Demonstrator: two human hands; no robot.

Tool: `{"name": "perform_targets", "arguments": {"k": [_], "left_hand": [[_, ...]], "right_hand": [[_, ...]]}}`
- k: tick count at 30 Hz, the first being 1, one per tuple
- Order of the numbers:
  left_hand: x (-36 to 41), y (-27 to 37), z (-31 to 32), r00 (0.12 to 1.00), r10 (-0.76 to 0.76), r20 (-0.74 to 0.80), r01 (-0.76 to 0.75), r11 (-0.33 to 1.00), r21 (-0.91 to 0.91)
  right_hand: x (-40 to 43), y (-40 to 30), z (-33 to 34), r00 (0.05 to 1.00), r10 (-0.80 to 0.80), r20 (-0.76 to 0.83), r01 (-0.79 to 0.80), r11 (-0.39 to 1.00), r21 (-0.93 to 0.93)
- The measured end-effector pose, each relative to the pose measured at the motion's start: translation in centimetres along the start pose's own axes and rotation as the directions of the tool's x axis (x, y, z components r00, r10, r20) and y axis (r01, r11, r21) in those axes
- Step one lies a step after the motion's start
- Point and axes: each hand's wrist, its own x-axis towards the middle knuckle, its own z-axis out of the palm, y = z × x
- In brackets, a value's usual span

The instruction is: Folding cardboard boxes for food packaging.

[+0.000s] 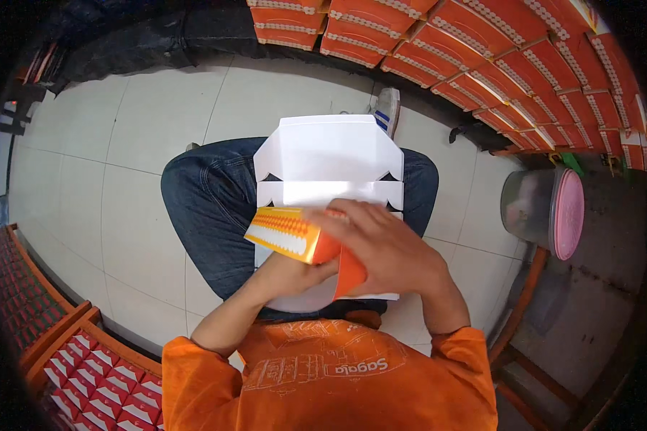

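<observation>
An orange and yellow cardboard box, partly folded, is held above my lap between both hands. My left hand grips its underside, with the fingers partly hidden behind the box. On its orange panels lies my right hand, fingers bent over the upper edge; they are slightly blurred. Under the box, flat white die-cut cardboard with creases and angled flaps rests across my legs. Its lower part is mostly covered by my hands and the box.
Stacked orange boxes line the upper right. A clear plastic tub with a pink lid stands at the right beside a wooden frame. Red and white boxes fill a rack at lower left. A shoe shows beyond the white cardboard.
</observation>
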Motion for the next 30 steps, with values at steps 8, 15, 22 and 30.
{"name": "perform_targets", "arguments": {"k": [8, 15, 22, 30], "left_hand": [[-8.7, -6.7, -12.4, 0.954, -0.124, 0.273, 0.299, 0.329, -0.896], [-4.1, -4.5, -0.1, 0.929, 0.067, -0.365, -0.361, -0.065, -0.930], [-0.4, 0.9, -3.4, 0.992, 0.054, -0.116, -0.123, 0.641, -0.757], [0.2, 0.7, -4.8, 0.981, 0.186, 0.056, -0.143, 0.889, -0.434]], "right_hand": [[-2.3, 3.0, 1.9, 0.901, 0.342, -0.268, -0.047, 0.690, 0.723], [-1.1, 0.9, 7.8, 0.848, 0.494, -0.192, -0.150, 0.571, 0.807], [-0.7, -0.1, 5.0, 0.765, -0.152, -0.625, 0.203, 0.979, 0.010], [0.1, -1.2, 5.7, 0.646, -0.158, -0.747, 0.222, 0.975, -0.015]]}}
